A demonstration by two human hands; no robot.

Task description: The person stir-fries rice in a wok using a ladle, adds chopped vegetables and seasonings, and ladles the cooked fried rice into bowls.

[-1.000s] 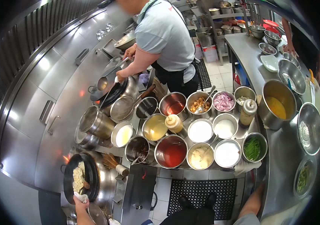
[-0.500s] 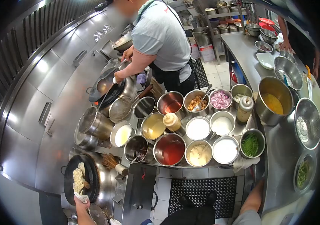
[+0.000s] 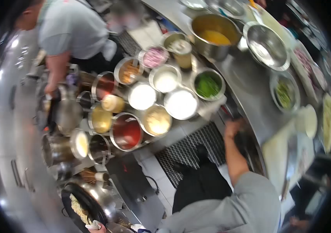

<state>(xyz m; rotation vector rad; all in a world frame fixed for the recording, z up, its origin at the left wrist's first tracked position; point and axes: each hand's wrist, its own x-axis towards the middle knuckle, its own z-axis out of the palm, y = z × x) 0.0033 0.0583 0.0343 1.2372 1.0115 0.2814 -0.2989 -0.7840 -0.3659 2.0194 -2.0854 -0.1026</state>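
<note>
My left hand [image 3: 98, 229], at the bottom left, is closed on a white cloth [image 3: 93, 224] at the near rim of a black wok [image 3: 95, 207]. Pale yellowish-white food [image 3: 78, 209] lies along the wok's inside. My right hand [image 3: 233, 127] reaches low beside the right-hand steel counter, under a cloth [image 3: 212, 108] hanging from the row of pots. Motion blur hides its fingers, and I cannot make out whether it touches anything.
Steel pots of sauces, white powder [image 3: 181, 104], red liquid [image 3: 126, 132] and chopped greens [image 3: 207, 85] stand ahead. A brush [image 3: 95, 176] lies near the wok. Another person [image 3: 72, 35] works at the far left. Bowls and a large pot [image 3: 215, 37] line the right counter [image 3: 247, 85].
My view has swung to the right and blurred. My right arm has extended forward along the counter, its hand now in view. My left hand stays at the wok with the cloth.
</note>
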